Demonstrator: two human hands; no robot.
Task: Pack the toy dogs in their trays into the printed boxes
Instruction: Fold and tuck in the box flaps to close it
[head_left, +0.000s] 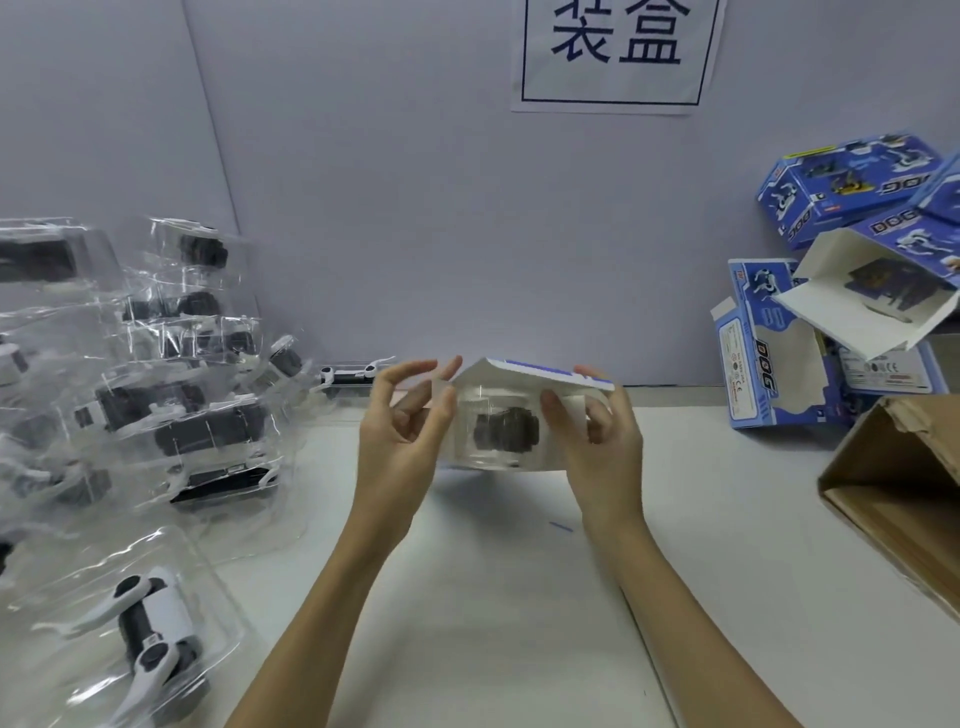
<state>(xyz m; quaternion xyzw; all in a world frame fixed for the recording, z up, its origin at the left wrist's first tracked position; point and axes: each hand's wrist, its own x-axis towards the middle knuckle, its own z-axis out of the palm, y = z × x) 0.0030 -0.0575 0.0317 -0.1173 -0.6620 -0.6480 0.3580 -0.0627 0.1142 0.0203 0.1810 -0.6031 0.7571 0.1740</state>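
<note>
— So where's the box (540, 375) they're packing?

— Up off the white table (498, 597), right between the two hands. Its open end faces the person, and you can see a clear tray (498, 441) with a dark toy dog (506, 428) sitting in the mouth of it.

— Who's holding it?

— The right hand (602, 441), mostly. Its thumb lies across the front of the tray and the fingers curl round the box's right side. The white top flap sticks up above the tray like a little roof.

— And the left hand (402, 441)?

— At the box's left edge, fingers loosely bent and spread, a couple of fingertips by the flap's corner. I can't tell whether it really pinches anything; it looks like a light touch.

— What about the rest?

— On the left there's a heap of clear trays (171, 374) with more dogs in them, one tray (140, 629) nearer the person holding a black-and-white dog. On the right, blue printed boxes (841, 260) are piled against the wall, some with flaps open, and a brown carton (898, 488) stands at the table's right edge. A sign (618, 52) with Chinese characters hangs on the wall.
</note>
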